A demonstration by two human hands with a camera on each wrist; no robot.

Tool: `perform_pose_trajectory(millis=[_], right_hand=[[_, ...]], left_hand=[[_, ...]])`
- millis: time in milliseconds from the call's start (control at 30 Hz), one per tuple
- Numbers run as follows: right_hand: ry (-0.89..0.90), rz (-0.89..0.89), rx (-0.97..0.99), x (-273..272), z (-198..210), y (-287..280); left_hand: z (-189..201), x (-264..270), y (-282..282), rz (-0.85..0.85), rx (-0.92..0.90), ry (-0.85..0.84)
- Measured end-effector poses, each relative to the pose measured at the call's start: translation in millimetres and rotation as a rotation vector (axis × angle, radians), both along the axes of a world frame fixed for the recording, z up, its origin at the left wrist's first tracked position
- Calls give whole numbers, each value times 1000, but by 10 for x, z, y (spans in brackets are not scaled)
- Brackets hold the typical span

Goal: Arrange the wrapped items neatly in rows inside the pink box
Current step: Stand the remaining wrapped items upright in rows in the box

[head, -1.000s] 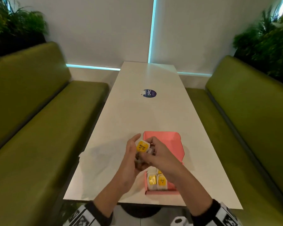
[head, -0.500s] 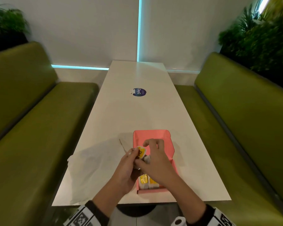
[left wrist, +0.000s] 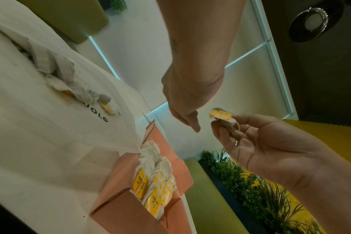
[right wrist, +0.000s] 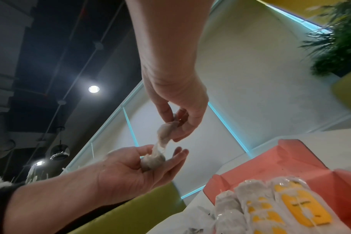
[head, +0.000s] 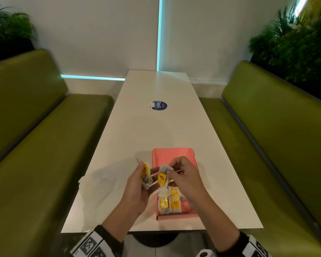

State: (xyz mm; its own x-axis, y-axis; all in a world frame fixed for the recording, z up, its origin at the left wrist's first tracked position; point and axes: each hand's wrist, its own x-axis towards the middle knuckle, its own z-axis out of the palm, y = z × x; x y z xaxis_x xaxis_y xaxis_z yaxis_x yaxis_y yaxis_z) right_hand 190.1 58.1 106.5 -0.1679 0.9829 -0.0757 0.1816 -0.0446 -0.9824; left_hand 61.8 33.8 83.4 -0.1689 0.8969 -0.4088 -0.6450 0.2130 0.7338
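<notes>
Above the pink box (head: 174, 156), both hands (head: 137, 186) (head: 183, 175) pinch tea bags (head: 162, 178).

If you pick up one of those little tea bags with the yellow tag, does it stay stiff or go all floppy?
Probably floppy: the tea bag pinched by the right hand sags and crumples. It likely weighs little, since fingertips alone hold it. Its thin wrap looks easy to tear, so gentle handling seems wise.
</notes>
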Motion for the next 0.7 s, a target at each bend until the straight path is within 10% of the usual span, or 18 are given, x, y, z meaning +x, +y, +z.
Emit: perform_pose_trajectory(millis=[200,433,700], right_hand=[[117,102,-170,86,63,31],[-104,259,-99,125,112,17],[-238,109,-133,171,23,10]], left_hand=[[12,-110,-14,34,-65,296],[62,-132,-102,-349,31,603],[-38,-75,-45,-39,-70,524]])
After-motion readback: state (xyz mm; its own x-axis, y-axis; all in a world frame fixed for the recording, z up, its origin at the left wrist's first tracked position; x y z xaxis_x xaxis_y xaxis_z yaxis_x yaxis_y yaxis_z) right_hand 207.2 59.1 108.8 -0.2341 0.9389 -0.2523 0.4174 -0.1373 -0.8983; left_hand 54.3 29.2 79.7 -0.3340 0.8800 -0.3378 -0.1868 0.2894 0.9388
